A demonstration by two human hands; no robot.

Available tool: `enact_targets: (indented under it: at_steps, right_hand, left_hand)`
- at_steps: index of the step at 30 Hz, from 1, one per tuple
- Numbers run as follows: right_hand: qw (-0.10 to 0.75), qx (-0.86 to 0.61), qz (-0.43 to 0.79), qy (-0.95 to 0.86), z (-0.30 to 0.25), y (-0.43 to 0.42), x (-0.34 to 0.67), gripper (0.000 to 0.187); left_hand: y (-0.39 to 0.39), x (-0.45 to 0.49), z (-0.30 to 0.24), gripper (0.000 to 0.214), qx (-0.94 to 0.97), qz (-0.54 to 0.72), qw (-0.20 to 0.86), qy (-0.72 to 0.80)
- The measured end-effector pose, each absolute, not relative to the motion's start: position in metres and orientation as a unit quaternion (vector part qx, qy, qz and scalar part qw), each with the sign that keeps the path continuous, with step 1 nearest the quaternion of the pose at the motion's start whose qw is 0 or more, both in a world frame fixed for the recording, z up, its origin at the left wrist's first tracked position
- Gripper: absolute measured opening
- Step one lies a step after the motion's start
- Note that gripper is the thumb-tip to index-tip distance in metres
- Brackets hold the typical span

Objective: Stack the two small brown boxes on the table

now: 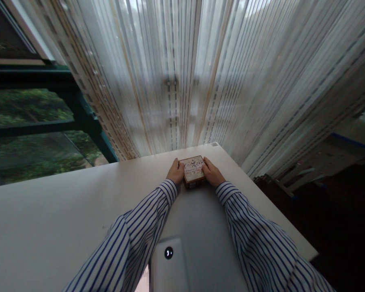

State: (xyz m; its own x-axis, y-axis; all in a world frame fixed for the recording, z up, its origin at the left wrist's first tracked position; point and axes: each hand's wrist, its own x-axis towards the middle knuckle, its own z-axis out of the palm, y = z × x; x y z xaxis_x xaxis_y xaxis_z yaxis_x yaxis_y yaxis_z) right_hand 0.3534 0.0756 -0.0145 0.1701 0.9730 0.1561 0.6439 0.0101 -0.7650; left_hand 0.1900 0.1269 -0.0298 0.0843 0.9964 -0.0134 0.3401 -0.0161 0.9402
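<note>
A small brown box (194, 168) with a pale printed lid sits between my two hands near the far end of the white table. My left hand (176, 171) grips its left side, thumb at the lid's edge. On the opposite side my right hand (212, 172) holds it, with the thumb over the lid's right edge. Dark calligraphy-like marks and smaller print show on the lid, too small to read. The fingers under and behind the box are mostly hidden.
The white table (63, 211) runs off to the left; its right edge drops to a dark floor. Close to me lies a white device (170, 269) with a round black spot. A striped sheer curtain (182, 81) hangs behind the table, beside a green-framed window (79, 105).
</note>
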Motion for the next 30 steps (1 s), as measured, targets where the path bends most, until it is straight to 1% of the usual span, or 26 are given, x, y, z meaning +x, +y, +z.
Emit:
enact_targets:
  at_steps: [5, 9, 13, 24, 30]
  right_hand:
    - [0.368, -0.670, 0.227, -0.604, -0.016, 0.075, 0.353, 0.053]
    - [0.365, -0.666, 0.227, -0.610, -0.019, 0.075, 0.355, 0.055]
    - [0.369, -0.660, 0.225, -0.614, -0.021, 0.078, 0.356, 0.055]
    - [0.358, -0.668, 0.229, -0.611, -0.017, 0.078, 0.355, 0.056]
    - [0.370, -0.663, 0.231, -0.609, -0.019, 0.081, 0.357, 0.054]
  left_hand:
    - [0.128, 0.195, -0.041, 0.042, 0.604, 0.405, 0.428, 0.536]
    - [0.126, 0.194, -0.038, 0.033, 0.628, 0.405, 0.409, 0.523]
    - [0.125, 0.193, -0.033, 0.029, 0.643, 0.405, 0.397, 0.514]
    - [0.129, 0.191, -0.031, 0.039, 0.638, 0.386, 0.386, 0.543]
    - [0.132, 0.190, -0.033, 0.045, 0.623, 0.383, 0.393, 0.557]
